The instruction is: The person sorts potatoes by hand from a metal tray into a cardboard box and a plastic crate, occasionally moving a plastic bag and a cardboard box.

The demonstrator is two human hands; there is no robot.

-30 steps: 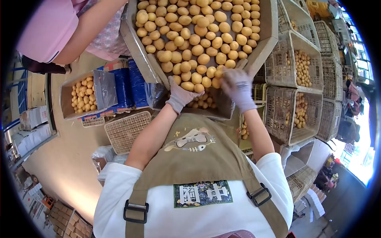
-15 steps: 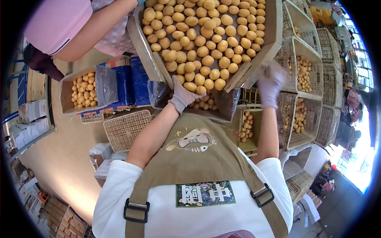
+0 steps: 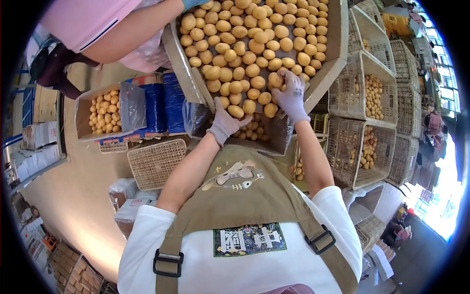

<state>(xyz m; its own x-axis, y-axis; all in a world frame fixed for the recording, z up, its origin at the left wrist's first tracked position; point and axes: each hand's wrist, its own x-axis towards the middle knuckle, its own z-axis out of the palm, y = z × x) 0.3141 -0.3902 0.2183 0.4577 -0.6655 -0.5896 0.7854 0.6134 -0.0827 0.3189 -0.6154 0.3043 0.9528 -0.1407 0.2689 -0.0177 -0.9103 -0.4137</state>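
Many round yellow-brown fruits or potatoes (image 3: 255, 46) lie spread in a wooden sorting tray (image 3: 332, 66), which narrows to an open front end. At the left of that end, my left hand (image 3: 226, 122), in a pale glove, has its thumb and fingers spread beside the front pieces. On the right side, my right hand (image 3: 292, 95), also gloved, rests on the pieces with its fingers curved round one of them. Below the tray's end a plastic-lined box (image 3: 279, 142) holds more pieces, partly hidden by my left hand.
A co-worker's arm (image 3: 142, 30) reaches over the tray from the upper left. A filled carton (image 3: 131, 105) stands at the left, above an upturned crate (image 3: 155, 163). Stacked plastic crates (image 3: 338, 152), some with pieces inside, line the right side.
My right hand has moved left from beside the crates onto the pieces in the tray. My left hand remains at the tray's end, and some pieces there have shifted. The co-worker's arm has shifted right.
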